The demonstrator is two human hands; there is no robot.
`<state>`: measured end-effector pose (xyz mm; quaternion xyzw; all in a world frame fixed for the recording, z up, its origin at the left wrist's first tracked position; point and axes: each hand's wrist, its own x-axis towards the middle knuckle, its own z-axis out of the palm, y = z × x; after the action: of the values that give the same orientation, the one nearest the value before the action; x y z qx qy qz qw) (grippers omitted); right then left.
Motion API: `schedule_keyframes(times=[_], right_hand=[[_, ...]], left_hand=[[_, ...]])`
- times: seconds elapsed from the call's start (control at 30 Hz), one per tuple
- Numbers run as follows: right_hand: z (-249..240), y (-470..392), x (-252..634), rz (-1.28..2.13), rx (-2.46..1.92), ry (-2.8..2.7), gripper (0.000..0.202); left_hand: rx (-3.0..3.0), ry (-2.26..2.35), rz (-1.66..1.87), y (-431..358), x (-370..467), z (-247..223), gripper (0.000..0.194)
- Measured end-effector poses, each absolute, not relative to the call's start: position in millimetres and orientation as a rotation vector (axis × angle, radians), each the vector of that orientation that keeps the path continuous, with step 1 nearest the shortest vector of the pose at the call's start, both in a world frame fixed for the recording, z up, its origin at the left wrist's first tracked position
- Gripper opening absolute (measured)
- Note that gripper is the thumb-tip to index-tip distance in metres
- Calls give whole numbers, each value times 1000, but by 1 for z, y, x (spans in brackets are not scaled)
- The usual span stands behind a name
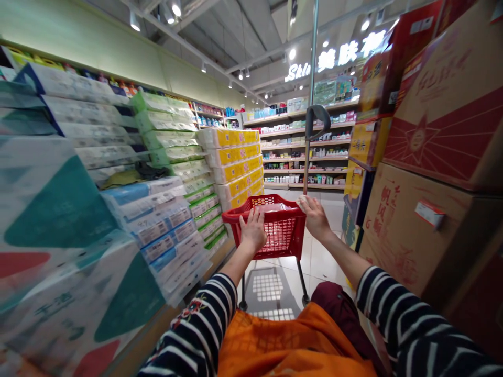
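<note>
A red plastic shopping cart (pixel 281 235) with a mesh basket and dark legs stands in front of me in the aisle. My left hand (pixel 253 230) is closed over the near rim, fingers bent forward across it. At the right corner of the rim my right hand (pixel 314 215) is closed too, with a small whitish patch at its fingertips that I cannot make out. A pale, flat-topped item (pixel 275 208) shows inside the basket. Beside my right hand, a tall metal pole (pixel 307 167) with a grey loop handle (pixel 317 121) rises; its lower end is hidden.
Stacked tissue packs (pixel 157 214) and yellow-and-white paper packs (pixel 236 162) line the left side. Large cardboard boxes (pixel 408 225) are piled close on the right. Shelves of small bottles and boxes (pixel 326 152) cross the far end. Pale floor tiles (pixel 326 256) run between.
</note>
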<state>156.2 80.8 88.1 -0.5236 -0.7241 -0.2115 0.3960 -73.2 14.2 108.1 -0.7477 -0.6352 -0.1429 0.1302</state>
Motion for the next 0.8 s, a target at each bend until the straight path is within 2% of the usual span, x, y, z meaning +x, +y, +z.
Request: schedule_keyframes(times=[0.13, 0.37, 0.63, 0.8], right_hand=[[86, 79, 150, -473, -1291, -1734, 47], [81, 59, 84, -450, -1031, -1971, 56], [74, 81, 140, -477, -1158, -1723, 44], [72, 69, 107, -430, -1052, -1843, 51]], left_hand=[[-2160, -1836, -429, 13, -69, 107, 71], [-2086, -1905, -474, 16, -90, 114, 68], [-2011, -1950, -547, 21, -115, 107, 53], [-2007, -1932, -550, 19, -107, 106, 55]])
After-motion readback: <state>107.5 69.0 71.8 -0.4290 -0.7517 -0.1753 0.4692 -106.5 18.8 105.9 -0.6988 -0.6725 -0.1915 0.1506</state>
